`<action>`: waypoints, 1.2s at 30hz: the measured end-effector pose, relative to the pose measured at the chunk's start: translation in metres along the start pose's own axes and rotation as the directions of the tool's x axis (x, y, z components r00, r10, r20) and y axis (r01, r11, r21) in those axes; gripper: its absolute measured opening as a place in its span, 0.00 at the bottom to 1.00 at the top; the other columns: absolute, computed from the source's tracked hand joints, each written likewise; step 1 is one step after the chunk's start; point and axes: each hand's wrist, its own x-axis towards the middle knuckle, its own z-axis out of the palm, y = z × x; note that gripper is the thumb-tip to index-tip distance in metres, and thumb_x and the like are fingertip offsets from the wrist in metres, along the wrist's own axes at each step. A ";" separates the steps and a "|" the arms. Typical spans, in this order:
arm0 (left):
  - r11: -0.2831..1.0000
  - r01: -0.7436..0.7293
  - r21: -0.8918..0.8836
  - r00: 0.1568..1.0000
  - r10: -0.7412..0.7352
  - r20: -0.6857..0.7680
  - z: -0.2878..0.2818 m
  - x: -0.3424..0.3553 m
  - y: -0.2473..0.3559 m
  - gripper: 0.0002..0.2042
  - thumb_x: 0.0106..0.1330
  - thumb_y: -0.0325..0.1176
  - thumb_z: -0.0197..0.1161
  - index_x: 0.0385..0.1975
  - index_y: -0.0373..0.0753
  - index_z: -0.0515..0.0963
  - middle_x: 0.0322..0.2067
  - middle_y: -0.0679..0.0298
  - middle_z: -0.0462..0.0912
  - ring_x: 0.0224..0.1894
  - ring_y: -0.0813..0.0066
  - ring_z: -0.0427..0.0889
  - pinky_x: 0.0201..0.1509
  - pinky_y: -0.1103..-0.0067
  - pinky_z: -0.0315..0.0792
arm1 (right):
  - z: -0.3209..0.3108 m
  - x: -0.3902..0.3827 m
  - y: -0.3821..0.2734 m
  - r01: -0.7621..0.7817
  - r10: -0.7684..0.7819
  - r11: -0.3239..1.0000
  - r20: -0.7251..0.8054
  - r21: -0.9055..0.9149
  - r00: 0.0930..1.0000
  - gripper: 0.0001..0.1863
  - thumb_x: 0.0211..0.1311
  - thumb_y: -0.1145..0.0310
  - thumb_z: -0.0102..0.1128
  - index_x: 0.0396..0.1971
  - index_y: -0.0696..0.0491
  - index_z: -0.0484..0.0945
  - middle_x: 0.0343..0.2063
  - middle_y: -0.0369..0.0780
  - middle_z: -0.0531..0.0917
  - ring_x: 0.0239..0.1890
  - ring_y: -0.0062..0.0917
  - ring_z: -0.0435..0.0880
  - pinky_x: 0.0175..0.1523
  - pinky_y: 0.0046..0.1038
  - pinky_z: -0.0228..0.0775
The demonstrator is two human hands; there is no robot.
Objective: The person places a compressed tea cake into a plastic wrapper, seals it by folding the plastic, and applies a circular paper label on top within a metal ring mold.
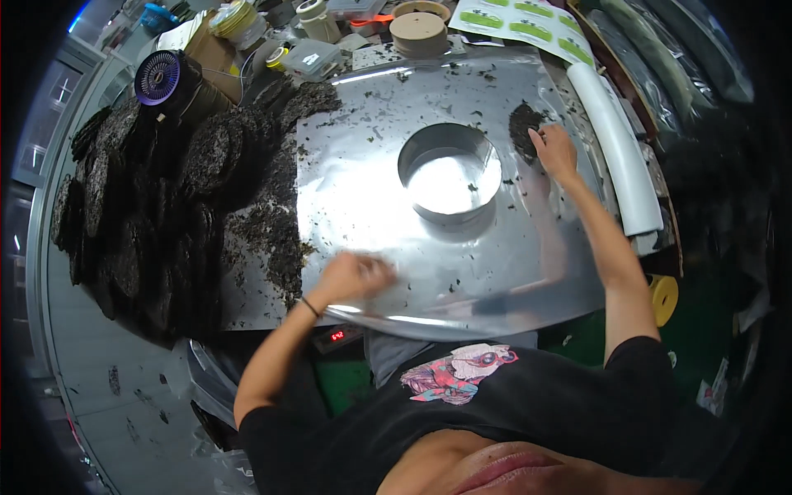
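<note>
On the shiny metal sheet stands an open metal ring, with a few dark crumbs inside it. Right of the ring lies a small dark flaky clump, which looks like dried seaweed. The bent fingers of my right hand are closed at its near right edge. My left hand is over the front left part of the sheet, smeared by motion, so its fingers do not show clearly. Dark flakes lie along the sheet's left edge, close to that hand.
Large stacks of dark, rough round cakes fill the left side. A small purple-faced fan stands behind them. Tubs, a round tan block and green-and-white label sheets line the back. A white roll borders the right.
</note>
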 end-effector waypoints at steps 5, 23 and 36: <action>0.897 -0.432 -0.094 0.729 0.286 -0.622 -0.164 0.227 -0.033 0.17 0.64 0.27 0.69 0.51 0.32 0.78 0.41 0.57 0.88 0.43 0.72 0.86 0.49 0.77 0.79 | 0.067 0.161 0.008 0.335 -0.307 0.932 0.194 -0.138 0.932 0.26 0.60 0.49 0.67 0.41 0.59 0.80 0.49 0.50 0.81 0.53 0.47 0.79 0.59 0.41 0.71; 0.798 -0.155 0.583 0.759 0.474 -0.447 -0.307 0.340 -0.030 0.12 0.55 0.45 0.73 0.33 0.45 0.85 0.39 0.60 0.85 0.45 0.56 0.81 0.54 0.63 0.66 | 0.064 0.240 -0.019 0.680 -0.722 0.686 -0.125 -0.260 0.681 0.10 0.43 0.73 0.63 0.27 0.50 0.73 0.27 0.37 0.73 0.37 0.32 0.77 0.42 0.33 0.67; 0.560 0.265 0.785 0.359 0.699 -0.619 -0.303 0.345 -0.055 0.21 0.59 0.32 0.65 0.55 0.50 0.79 0.47 0.62 0.84 0.53 0.62 0.80 0.64 0.64 0.66 | 0.036 0.196 -0.080 -0.006 0.050 0.972 0.184 -0.235 0.982 0.28 0.58 0.49 0.66 0.46 0.61 0.79 0.45 0.55 0.82 0.51 0.48 0.83 0.52 0.47 0.78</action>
